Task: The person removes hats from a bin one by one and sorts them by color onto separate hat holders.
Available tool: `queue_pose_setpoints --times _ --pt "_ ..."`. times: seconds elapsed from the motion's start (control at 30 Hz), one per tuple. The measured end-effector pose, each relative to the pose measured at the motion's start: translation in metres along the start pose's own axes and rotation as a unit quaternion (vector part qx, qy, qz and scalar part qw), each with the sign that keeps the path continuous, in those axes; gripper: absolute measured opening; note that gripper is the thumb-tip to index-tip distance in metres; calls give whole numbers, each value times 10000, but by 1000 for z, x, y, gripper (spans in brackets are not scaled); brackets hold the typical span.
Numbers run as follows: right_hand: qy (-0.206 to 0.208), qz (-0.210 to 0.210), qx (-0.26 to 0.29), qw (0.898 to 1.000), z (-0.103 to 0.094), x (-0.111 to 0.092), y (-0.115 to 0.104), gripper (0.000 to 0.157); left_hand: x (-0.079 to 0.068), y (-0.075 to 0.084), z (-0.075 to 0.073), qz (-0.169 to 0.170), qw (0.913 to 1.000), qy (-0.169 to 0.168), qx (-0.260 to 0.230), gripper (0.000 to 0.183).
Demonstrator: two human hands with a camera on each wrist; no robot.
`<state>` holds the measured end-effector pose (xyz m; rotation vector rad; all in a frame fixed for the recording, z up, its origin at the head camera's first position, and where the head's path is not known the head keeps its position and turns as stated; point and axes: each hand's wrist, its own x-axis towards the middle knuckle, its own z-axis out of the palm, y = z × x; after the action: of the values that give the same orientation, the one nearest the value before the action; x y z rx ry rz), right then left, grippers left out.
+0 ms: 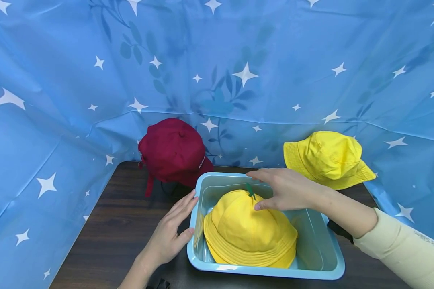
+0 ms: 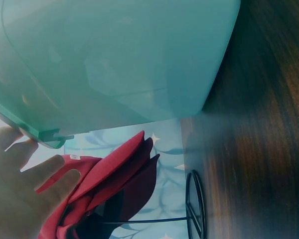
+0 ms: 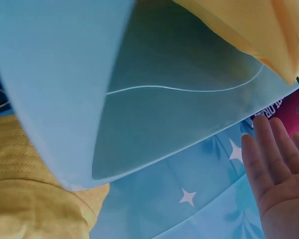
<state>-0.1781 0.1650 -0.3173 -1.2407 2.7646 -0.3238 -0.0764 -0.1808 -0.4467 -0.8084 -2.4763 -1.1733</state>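
Note:
A yellow brimmed hat (image 1: 251, 230) with a small green leaf-like stem (image 1: 250, 191) on its crown sits in a light blue plastic basin (image 1: 265, 271). My left hand (image 1: 170, 235) rests against the basin's left rim, its fingers stretched out along the outside; the left wrist view shows the basin's side wall (image 2: 139, 59) beside the spread fingers. Over the basin's far edge reaches my right hand (image 1: 291, 188), fingers extended and thumb near the hat's crown. In the right wrist view its palm (image 3: 289, 199) faces the camera and holds nothing.
Behind the basin at left, a dark red cap (image 1: 175, 150) sits raised on a black wire stand (image 2: 195, 204). A yellow bucket hat (image 1: 327, 158) is at the back right. The dark wooden table (image 1: 119, 224) meets a blue star-patterned curtain (image 1: 217, 52).

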Motion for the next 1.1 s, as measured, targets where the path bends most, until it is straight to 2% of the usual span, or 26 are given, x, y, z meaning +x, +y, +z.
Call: queue_pose_setpoints --times 0.33,0.77,1.0,1.1 --pt "-424 221 434 9979 2 2 0 76 -1 0 1 31 10000 15 -14 64" --pt "-842 149 616 9944 3 7 3 66 0 1 0 -5 10000 8 -24 64" --pt "-981 -16 894 9912 5 6 4 42 -1 -2 2 85 10000 31 12 63" --pt "-1009 0 954 9903 7 4 4 41 -1 -2 1 79 10000 31 9 63"
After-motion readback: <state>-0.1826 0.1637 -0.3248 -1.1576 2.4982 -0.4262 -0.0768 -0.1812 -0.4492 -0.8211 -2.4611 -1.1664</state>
